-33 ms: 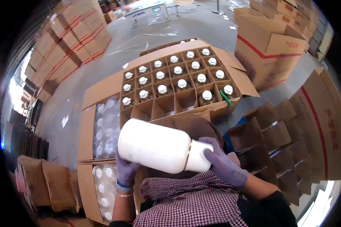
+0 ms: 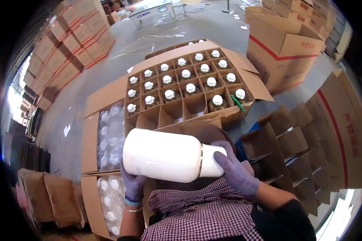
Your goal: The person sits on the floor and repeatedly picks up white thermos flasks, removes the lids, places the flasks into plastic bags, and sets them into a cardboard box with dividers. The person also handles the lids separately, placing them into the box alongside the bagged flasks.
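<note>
A large white bottle (image 2: 161, 156) with a gold ring at its neck lies sideways in front of me, its cap end to the right. My left hand (image 2: 133, 180), in a purple glove, holds it near the base, with most fingers hidden behind. Wrapped round the white cap (image 2: 211, 161) is my gloved right hand (image 2: 236, 172), thumb on top. Just beyond stands an open carton (image 2: 189, 123) with cardboard dividers; bottles with white caps (image 2: 169, 94) fill the back cells, and several front cells hold none. A green strip (image 2: 238, 103) lies by the front right bottle.
Boxes of plastic-wrapped clear items (image 2: 110, 136) stand at the left. Loose cardboard dividers (image 2: 295, 150) and a flattened carton (image 2: 342, 132) are at the right. An open tall carton (image 2: 283, 52) stands farther back. Stacked cartons (image 2: 74, 40) rise at the far left.
The bottle has turned slightly to lie more level, its cap end a little higher. Both hands keep their hold. The whole scene has shifted slightly left.
</note>
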`<action>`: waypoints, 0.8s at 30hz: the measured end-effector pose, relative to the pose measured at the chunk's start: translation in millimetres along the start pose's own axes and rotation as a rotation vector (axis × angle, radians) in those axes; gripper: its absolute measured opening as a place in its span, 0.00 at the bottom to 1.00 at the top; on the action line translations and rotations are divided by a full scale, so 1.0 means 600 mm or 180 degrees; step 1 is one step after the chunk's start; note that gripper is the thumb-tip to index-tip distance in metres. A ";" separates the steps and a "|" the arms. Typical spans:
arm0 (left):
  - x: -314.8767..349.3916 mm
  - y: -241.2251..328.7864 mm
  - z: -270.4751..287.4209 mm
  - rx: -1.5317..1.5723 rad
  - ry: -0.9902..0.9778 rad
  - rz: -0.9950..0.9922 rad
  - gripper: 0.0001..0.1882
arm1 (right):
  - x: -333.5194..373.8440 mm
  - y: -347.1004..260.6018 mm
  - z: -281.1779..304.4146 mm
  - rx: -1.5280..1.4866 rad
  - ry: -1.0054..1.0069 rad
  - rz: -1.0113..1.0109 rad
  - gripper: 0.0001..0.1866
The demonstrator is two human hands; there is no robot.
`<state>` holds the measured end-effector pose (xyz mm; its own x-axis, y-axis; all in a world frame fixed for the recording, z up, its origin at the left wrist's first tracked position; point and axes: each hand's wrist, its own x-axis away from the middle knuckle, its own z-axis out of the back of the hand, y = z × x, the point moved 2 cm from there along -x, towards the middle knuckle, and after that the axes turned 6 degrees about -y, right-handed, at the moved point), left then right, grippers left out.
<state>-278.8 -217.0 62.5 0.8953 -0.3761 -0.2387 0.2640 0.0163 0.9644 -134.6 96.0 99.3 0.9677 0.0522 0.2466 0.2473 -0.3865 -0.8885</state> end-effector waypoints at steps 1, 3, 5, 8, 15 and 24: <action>-0.001 0.002 -0.013 -0.0210 0.0507 0.0034 0.49 | -0.016 -0.003 -0.002 0.0490 0.0185 0.0413 0.38; -0.013 -0.033 0.028 -0.0699 0.0850 0.0133 0.44 | -0.049 -0.035 -0.002 0.2069 0.0074 0.2113 0.38; -0.027 -0.020 0.036 -0.0909 0.1076 0.0573 0.41 | -0.101 -0.076 0.007 0.3271 0.0025 0.3735 0.38; -0.027 -0.021 0.070 -0.0654 0.1514 0.0352 0.36 | -0.222 -0.114 0.078 0.3701 0.1240 0.3231 0.34; -0.028 0.020 0.076 -0.0891 0.1925 -0.0231 0.26 | -0.332 -0.082 0.139 0.4241 0.1460 0.2665 0.29; -0.016 0.048 0.009 -0.3217 0.1764 -0.0848 0.27 | -0.189 -0.113 -0.015 0.4269 -0.1164 0.3695 0.30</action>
<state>-281.7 -217.9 93.2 0.7369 -0.0294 -0.6754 0.4070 0.8170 0.4085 -261.8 107.9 135.2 0.5731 0.5756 -0.5833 -0.8006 0.5450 -0.2490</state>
